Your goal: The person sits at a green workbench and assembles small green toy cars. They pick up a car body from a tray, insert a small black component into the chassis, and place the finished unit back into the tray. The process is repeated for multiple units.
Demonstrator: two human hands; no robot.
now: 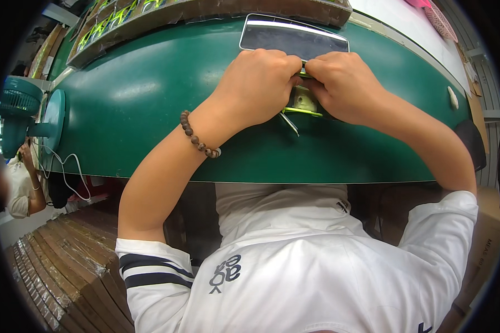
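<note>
Both hands meet over the green tabletop (166,94), fingers closed on one small item (304,100). It has a neon yellow-green edge and a clear, yellowish middle; a thin pale rod sticks out toward me at its lower left. Its exact kind is hard to make out, as the fingers cover its upper part. My left hand (259,83), below a wrist with a brown bead bracelet (197,137), pinches the item's left side. On its right side, my right hand (345,86) grips with curled fingers. Just beyond the knuckles lies a flat dark-screened device (291,38) with a white rim.
A cardboard box (205,12) of neon-yellow items stands along the far edge. At the left are a teal fan (54,119), a white cable (75,158) and another person (22,188). Stacked cardboard (66,266) stands lower left. A small white object (453,97) lies far right.
</note>
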